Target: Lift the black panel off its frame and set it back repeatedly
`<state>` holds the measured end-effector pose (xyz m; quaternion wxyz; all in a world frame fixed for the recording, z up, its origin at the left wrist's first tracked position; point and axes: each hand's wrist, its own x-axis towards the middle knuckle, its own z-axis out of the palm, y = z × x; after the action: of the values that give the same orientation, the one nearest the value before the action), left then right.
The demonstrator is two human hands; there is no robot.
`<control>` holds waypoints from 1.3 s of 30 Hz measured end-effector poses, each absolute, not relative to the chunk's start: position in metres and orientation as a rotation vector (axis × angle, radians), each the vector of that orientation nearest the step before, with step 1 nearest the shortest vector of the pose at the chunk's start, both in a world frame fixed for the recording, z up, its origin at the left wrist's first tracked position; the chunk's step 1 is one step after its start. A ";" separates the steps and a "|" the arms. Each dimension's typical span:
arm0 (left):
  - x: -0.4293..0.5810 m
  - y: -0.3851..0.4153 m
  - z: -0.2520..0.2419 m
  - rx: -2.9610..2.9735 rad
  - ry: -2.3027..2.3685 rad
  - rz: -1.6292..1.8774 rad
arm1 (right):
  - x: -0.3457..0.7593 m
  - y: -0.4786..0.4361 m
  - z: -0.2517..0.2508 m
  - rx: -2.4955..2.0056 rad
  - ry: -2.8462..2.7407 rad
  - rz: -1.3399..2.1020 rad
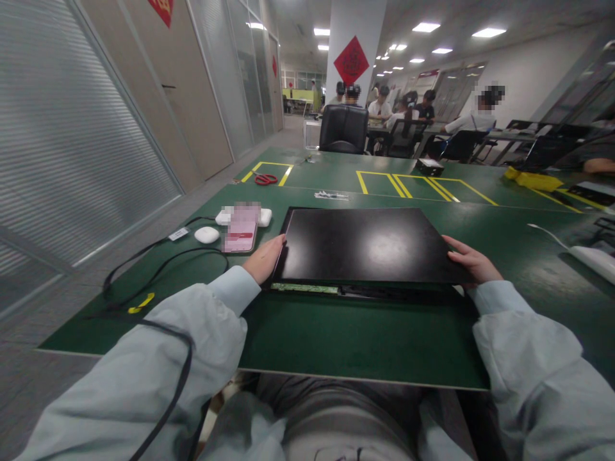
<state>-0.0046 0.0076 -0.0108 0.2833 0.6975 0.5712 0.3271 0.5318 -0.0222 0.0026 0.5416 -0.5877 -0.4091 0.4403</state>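
Observation:
A flat black display panel (365, 243) lies on the green table (346, 333) in front of me, with a thin green circuit strip (305, 289) showing along its near edge. My left hand (265, 257) grips the panel's left edge, thumb on top. My right hand (469, 259) holds the right edge, fingers curled over the near right corner. The panel's near side looks slightly raised off a dark frame beneath it.
A pink phone (240, 232), a white charger block and a white puck (207, 235) with black cables (158, 266) lie left of the panel. Red scissors (265, 179) sit farther back. A white device (596, 259) lies at right. An office chair (343, 128) and seated people are beyond.

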 end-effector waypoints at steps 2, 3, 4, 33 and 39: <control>-0.004 0.007 -0.010 1.868 1.534 0.875 | 0.534 -0.021 0.000 -1.391 -0.970 1.045; -0.004 0.007 -0.010 1.872 1.533 0.873 | 0.534 -0.020 -0.001 -1.386 -0.967 1.045; -0.004 0.007 -0.010 1.878 1.530 0.868 | 0.535 -0.020 -0.001 -1.381 -0.963 1.045; -0.006 0.012 -0.013 1.890 1.542 0.891 | 0.538 -0.012 -0.005 -1.439 -0.983 1.017; -0.004 0.010 -0.009 1.922 1.521 0.876 | 0.537 -0.011 -0.005 -1.471 -0.980 0.888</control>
<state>-0.0036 0.0097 -0.0095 0.2661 0.7118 0.5634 0.3242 0.5365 -0.0115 -0.0050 0.5493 -0.6214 -0.4140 0.3751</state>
